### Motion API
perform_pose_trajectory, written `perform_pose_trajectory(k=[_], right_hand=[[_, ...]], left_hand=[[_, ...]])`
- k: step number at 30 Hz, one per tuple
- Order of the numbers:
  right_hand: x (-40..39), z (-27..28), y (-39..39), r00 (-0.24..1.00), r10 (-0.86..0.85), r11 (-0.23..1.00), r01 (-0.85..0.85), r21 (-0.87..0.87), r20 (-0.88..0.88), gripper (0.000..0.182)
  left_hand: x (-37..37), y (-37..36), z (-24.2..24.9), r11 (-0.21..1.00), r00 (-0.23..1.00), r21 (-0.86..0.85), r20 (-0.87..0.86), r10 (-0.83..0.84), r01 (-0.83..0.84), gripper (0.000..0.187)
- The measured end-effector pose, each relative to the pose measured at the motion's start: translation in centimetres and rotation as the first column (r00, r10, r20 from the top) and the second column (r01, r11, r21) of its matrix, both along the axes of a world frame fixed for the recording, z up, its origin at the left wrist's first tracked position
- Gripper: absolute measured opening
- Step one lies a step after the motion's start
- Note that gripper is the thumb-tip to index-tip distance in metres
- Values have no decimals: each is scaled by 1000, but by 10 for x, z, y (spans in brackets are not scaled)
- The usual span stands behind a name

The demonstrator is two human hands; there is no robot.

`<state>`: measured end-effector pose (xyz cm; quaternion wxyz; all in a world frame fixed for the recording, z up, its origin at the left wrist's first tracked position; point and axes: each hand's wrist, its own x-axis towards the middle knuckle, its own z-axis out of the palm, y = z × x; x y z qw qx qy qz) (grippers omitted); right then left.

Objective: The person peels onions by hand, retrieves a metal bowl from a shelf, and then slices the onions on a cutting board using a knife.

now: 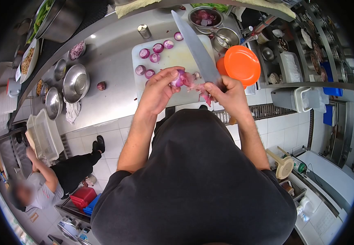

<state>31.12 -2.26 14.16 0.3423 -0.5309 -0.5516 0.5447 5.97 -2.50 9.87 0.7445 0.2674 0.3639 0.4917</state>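
My left hand (pixel 160 90) is closed around a red onion (pixel 178 79) above the near edge of the white cutting board (pixel 177 57). Torn purple skin (pixel 194 85) stretches from this onion to my right hand (pixel 228 96). That hand grips a large kitchen knife (pixel 199 51), its blade pointing up and away over the board, while thumb and finger pinch the skin. The knife's handle is mostly hidden by my fingers. Several peeled red onions (pixel 155 57) with cut ends lie on the left part of the board.
An orange container (pixel 242 65) stands right of the board, near a metal pot (pixel 225 39) and a bowl of red onions (pixel 204 18). Left are steel bowls (pixel 76 83), a loose onion (pixel 101 85) and a metal tin (pixel 144 31). A co-worker (pixel 50 179) is at lower left.
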Motion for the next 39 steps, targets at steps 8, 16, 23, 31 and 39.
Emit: perform_pose_trajectory(k=[8, 16, 23, 31, 39], right_hand=[[6, -9, 5, 1000, -25, 999, 25, 23, -8, 34], [3, -16, 5, 996, 33, 999, -33, 9, 81, 37], [9, -12, 4, 980, 32, 999, -36, 17, 194, 39], [3, -11, 4, 969, 5, 998, -19, 54, 249, 43], [-11, -2, 8, 920, -3, 977, -80, 196, 391, 56]], left_hand=[[-7, 1, 9, 1000, 998, 11, 66, 13, -14, 38], [-8, 2, 8, 998, 958, 20, 282, -60, 57, 44], [-11, 7, 6, 983, 961, 26, 219, 171, -182, 42], [-8, 9, 11, 983, 962, -12, 201, 183, -184, 43], [15, 1, 8, 993, 958, -64, 263, 114, -100, 43]])
